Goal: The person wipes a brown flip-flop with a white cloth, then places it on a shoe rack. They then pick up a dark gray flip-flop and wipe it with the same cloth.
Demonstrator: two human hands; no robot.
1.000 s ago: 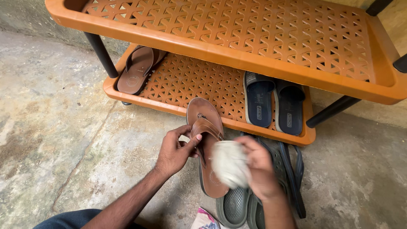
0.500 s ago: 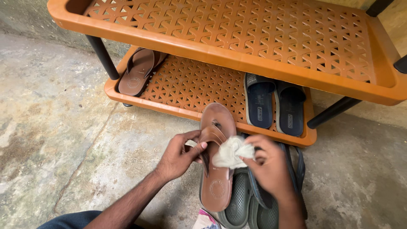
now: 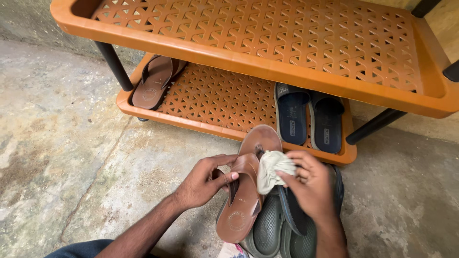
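Wiping a brown sandal in front of the shoe rack

The left hand (image 3: 203, 181) pinches the brown sandal (image 3: 245, 191) by its strap, held above the floor just before the rack's lower shelf (image 3: 224, 102); the right hand (image 3: 313, 188) has its fingers closed on a pale cloth (image 3: 271, 169) pressed to the toe post.

Small pale oblong labels (image 3: 291, 128) on the two navy slides' footbeds, lower shelf
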